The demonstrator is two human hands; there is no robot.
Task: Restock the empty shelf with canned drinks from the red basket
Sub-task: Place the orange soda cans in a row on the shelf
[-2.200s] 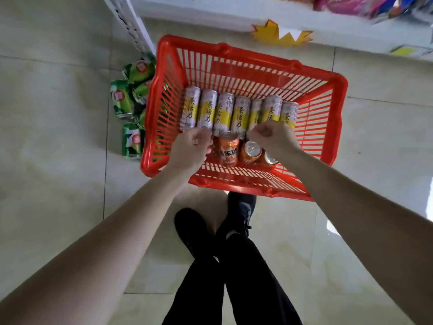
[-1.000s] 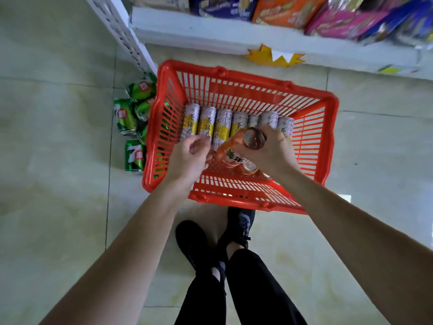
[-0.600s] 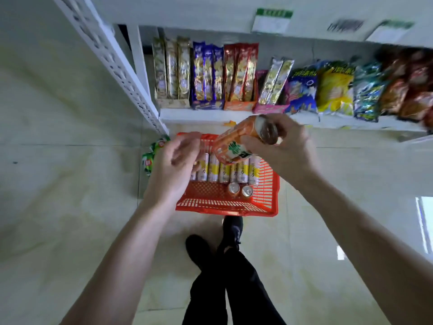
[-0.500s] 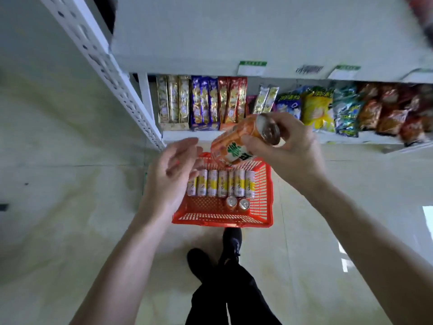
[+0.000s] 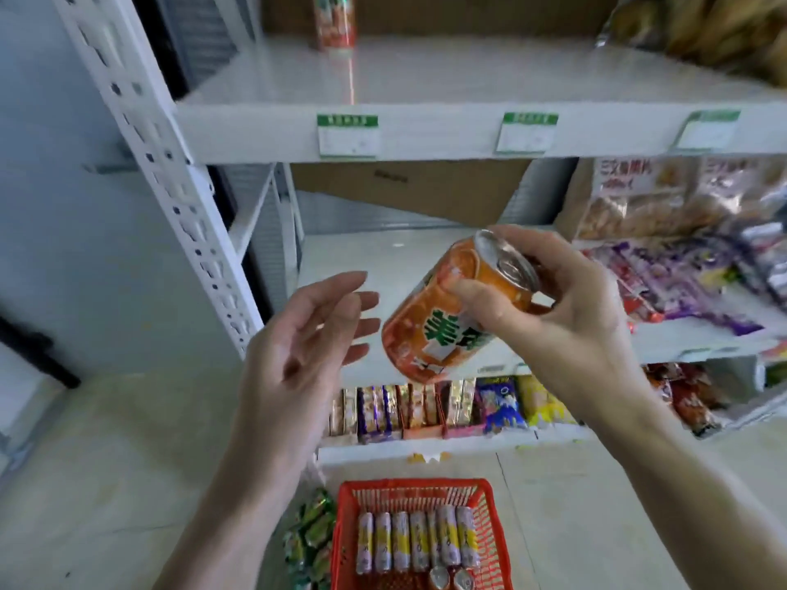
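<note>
My right hand (image 5: 549, 308) grips an orange can (image 5: 447, 317) near its silver top and holds it tilted, bottom down-left, in front of the shelves. My left hand (image 5: 306, 338) is beside it on the left, palm up, fingers relaxed, holding nothing. The red basket (image 5: 349, 542) stands on the floor below, with several yellow-and-silver cans (image 5: 415, 542) lying in a row and two orange cans (image 5: 449, 579) at its near side. The bare white shelf (image 5: 426, 78) runs across the top, with one orange can (image 5: 334, 19) standing at its back.
A white perforated upright (image 5: 170, 181) slants along the left. Snack packets (image 5: 681, 257) fill the middle shelf on the right and the bottom shelf (image 5: 426, 408). Green cans (image 5: 311, 538) lie on the floor left of the basket. Price tags (image 5: 348, 136) hang on the shelf edge.
My right hand has lifted an orange can out of the basket and up to shelf height. My left hand rose alongside and opened. The view swung up from the basket to the shelves.
</note>
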